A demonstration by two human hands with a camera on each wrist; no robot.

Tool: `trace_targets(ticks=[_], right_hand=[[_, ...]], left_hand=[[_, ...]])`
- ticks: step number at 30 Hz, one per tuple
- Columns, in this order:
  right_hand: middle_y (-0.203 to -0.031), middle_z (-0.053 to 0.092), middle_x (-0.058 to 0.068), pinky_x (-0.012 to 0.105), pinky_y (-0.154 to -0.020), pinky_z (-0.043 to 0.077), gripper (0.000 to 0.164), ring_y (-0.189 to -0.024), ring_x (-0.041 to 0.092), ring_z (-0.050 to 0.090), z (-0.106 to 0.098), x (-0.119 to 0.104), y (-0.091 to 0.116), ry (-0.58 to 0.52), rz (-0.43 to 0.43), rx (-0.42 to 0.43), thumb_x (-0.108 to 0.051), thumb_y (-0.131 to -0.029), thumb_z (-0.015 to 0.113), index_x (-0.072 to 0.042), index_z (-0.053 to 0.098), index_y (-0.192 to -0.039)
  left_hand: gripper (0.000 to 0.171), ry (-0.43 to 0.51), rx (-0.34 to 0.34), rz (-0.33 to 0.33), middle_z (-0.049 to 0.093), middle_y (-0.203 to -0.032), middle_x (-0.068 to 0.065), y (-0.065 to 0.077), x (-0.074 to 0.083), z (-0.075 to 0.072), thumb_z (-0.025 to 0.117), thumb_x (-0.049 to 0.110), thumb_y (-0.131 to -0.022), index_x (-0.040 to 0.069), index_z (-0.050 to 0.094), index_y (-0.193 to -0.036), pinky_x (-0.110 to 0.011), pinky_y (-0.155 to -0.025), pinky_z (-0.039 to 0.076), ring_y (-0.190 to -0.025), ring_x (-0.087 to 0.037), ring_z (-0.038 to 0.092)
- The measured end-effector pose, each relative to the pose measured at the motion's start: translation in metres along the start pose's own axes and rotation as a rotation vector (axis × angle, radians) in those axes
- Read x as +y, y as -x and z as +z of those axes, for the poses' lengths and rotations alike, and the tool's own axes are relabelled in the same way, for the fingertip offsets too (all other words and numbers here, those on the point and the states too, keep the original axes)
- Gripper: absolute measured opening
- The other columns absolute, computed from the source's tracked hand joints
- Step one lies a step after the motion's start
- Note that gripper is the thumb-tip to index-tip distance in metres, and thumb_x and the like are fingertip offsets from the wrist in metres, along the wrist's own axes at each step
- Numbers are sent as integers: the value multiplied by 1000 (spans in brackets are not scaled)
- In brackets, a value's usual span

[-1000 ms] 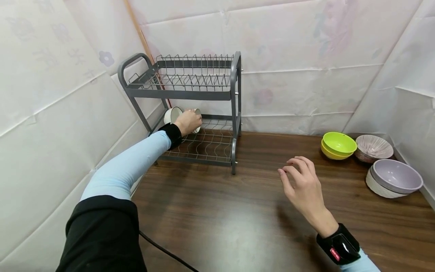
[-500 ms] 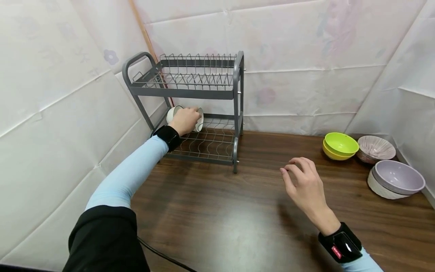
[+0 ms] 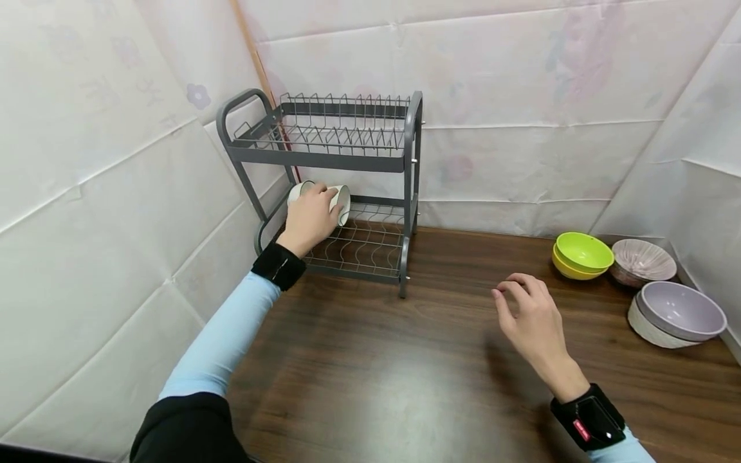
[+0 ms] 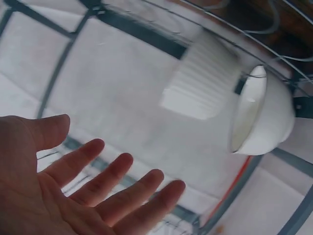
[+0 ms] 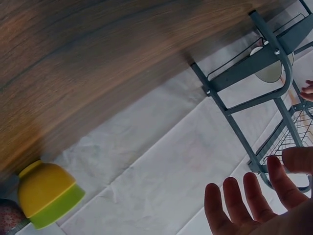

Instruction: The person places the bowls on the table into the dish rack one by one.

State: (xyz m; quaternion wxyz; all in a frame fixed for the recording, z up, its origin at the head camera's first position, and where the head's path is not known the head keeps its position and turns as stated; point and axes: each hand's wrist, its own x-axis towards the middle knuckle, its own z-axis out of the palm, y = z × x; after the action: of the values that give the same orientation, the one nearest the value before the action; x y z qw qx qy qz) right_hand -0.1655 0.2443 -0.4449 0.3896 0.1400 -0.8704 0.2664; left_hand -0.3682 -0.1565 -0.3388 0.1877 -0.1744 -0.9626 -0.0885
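My left grip (image 3: 309, 218) is spread and holds nothing, just near of two white bowls on the lower shelf (image 3: 359, 275) of the rack. My right grip (image 3: 532, 321) hangs loosely bent over the tabletop (image 3: 440, 360), also holding nothing. The smooth bowl (image 4: 271, 115) sits left, the ribbed bowl (image 4: 200, 78) to its right, both tipped on edge, I judge so the wires can keep them from rolling. Far right, the green bowl (image 3: 585, 251) nests in the yellow bowl (image 3: 573, 272) and the lilac bowl (image 3: 683, 308) in a pale one (image 3: 654, 329), probably to save room. From my head, my knuckles cover part of the white bowls; the left wrist view shows my fingertips apart from both, and the ribs. The right wrist view shows the yellow bowl's foot, which my head view hides.
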Motion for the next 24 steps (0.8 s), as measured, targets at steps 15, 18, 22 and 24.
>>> trace_targets(ticks=[15,18,22,24], right_hand=[[-112,65,21,56,-83,47,15,-103,44,59,-6,0,1,32,58,-16,-3,-92,78,0,72,-105],[-112,65,21,55,-82,47,16,-101,43,59,-6,0,0,38,63,-14,-3,-91,78,0,71,-105],[-112,65,20,56,-78,48,16,-100,42,59,-6,3,0,51,82,-24,-3,-92,78,0,72,-106],[-112,65,20,56,-76,49,15,-101,41,60,-7,6,1,62,96,-28,-4,-92,78,-1,72,-106]], left_hand=[[47,104,102,11,56,-146,-19,53,65,5,56,38,-110,10,62,-147,-64,-105,43,-137,-39,51],[46,107,111,9,57,-145,-19,56,68,7,56,38,-110,10,63,-146,-65,-104,44,-137,-39,51],[47,107,100,-1,56,-147,-19,58,68,11,56,38,-110,11,62,-147,-65,-105,43,-138,-40,50],[47,104,92,1,55,-147,-19,58,67,13,55,38,-110,11,61,-148,-65,-105,43,-138,-41,50]])
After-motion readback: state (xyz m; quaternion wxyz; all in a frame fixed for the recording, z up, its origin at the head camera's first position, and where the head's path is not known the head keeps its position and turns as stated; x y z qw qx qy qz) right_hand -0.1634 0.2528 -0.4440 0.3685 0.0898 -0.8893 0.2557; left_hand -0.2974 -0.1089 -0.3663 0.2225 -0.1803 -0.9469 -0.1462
